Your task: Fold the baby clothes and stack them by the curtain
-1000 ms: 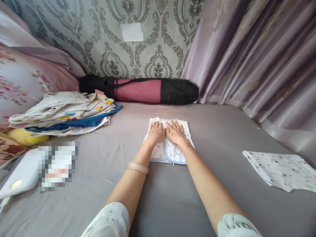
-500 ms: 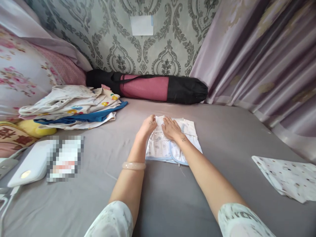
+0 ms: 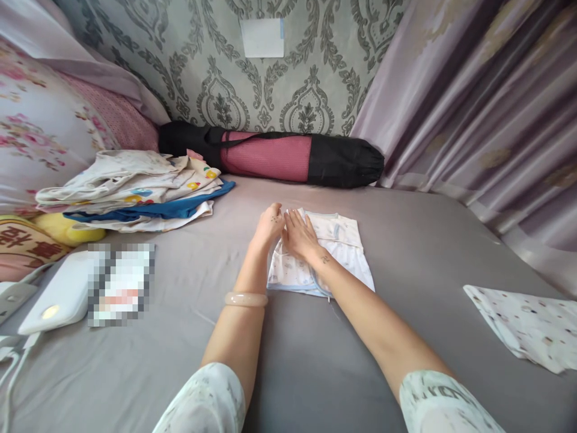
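Observation:
A small white baby garment with pale blue trim (image 3: 342, 252) lies folded on the grey bed sheet (image 3: 315, 361). My left hand (image 3: 270, 225) sits at the garment's far left corner, fingers curled down on its edge. My right hand (image 3: 298, 236) lies beside it on the left part of the cloth, fingers together and pressed flat. The two hands touch each other. A pale bangle (image 3: 246, 298) is on my left wrist.
A pile of folded clothes (image 3: 135, 192) lies at the left, by floral pillows (image 3: 40, 132). A pink mat in a black bag (image 3: 274, 155) lies along the wall. A patterned cloth (image 3: 527, 325) lies at the right. A white device (image 3: 54, 300) sits at the near left. Curtains hang on the right.
Both hands slid left across the garment, from its middle to its left edge. My left hand went from flat to curled at the corner.

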`<state>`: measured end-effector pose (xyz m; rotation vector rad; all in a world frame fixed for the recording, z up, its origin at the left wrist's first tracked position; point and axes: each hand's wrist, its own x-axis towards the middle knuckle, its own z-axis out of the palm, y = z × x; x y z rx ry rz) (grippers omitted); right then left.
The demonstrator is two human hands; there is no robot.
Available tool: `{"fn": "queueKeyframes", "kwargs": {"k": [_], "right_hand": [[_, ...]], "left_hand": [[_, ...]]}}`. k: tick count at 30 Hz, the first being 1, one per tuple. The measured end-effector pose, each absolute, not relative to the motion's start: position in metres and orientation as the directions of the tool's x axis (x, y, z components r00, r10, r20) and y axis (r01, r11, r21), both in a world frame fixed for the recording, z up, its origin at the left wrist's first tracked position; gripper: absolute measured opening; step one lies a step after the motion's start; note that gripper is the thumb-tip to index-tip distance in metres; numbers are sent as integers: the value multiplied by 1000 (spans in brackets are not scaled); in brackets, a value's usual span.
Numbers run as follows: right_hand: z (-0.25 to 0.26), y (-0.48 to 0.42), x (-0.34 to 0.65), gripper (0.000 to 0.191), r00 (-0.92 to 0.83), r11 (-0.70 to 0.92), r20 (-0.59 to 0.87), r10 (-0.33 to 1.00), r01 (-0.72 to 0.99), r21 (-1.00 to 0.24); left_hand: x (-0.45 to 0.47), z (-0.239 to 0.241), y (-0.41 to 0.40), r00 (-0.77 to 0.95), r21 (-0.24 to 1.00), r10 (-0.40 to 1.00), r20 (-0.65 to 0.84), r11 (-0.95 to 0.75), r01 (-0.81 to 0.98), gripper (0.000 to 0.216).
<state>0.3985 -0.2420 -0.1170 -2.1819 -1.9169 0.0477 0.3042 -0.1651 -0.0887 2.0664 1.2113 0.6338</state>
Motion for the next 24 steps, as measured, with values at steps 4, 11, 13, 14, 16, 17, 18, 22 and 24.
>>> {"fn": "queueKeyframes", "kwargs": {"k": [4,11,13,14,16,17,18,22,24], "right_hand": [[-130,-246,385,58,156,-124,131,979,966,-227],[-124,-246,389,57,146,-79,149,978,919,-386],[-118,-249,399,56,168,-63,172,971,867,-494],[-115,-253,406,56,196,-66,185,963,838,-542],[-109,-265,424,56,263,-85,220,939,800,-594],[-107,-274,434,56,283,-94,230,931,795,-599],[-104,-284,444,57,307,-120,225,925,796,-594],[-100,-332,468,62,306,-210,135,942,855,-473],[-101,-353,467,63,253,-203,76,965,893,-401]], "left_hand": [[305,-92,-164,454,731,889,58,-347,588,44],[310,-84,-169,464,693,852,243,-487,531,44],[312,-73,-172,480,663,813,330,-562,495,44],[314,-67,-173,496,642,793,354,-592,488,44],[318,-58,-175,544,586,753,371,-644,491,44],[319,-56,-176,578,551,727,370,-673,494,43],[319,-55,-176,619,510,695,367,-706,490,43],[307,-70,-189,825,341,476,305,-863,372,42],[296,-84,-203,902,308,352,249,-912,271,40]]}}
